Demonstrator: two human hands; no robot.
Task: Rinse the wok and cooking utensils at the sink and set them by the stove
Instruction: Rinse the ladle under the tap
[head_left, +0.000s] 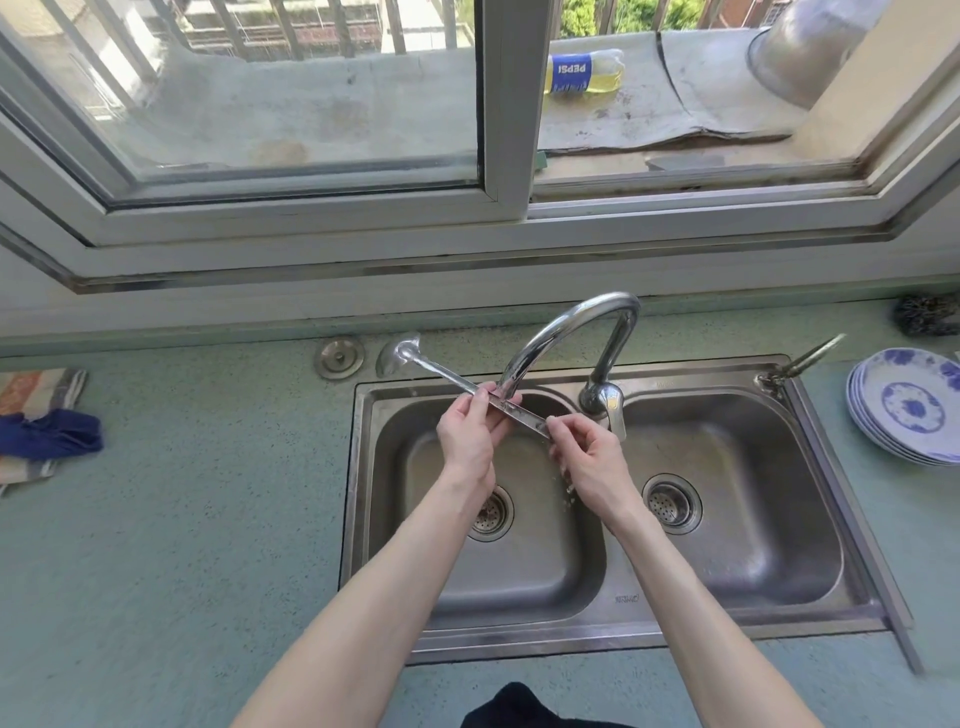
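Both hands are on the ladle (457, 382) right now. The left hand (470, 434) has its thumb and fingers curled around the flat handle about midway, and the right hand (589, 457) pinches the tail end of the handle between thumb and fingertips (558, 428). So it's a two-point hold on a thin strip of wet steel, not exactly a locked-in grip.

The ladle sits slanted under the faucet (566, 338) spout, over the left basin of the sink (613, 603), with the bowl end poking up and left past the sink rim, above the counter (208, 519) near the loose drain plug (338, 357). I can see drips under the right hand, but whether the tap is properly running I can't tell.

What could go wrong, my guess:
- Slippery handle plus a pinch grip means it could twist or drop into the basin with a clang.
- The bowl hangs outside the sink, so tipping it would dump water on the counter, maybe toward the cloths (41, 431) at the left.
- Swinging the handle could knock the spout, it's touching or just about.
- The stack of plates (909, 405) on the right sits near the sink edge, so a careless carry-off that way could clip it.

No wok or stove anywhere in view, so most of the job looks unfinished.
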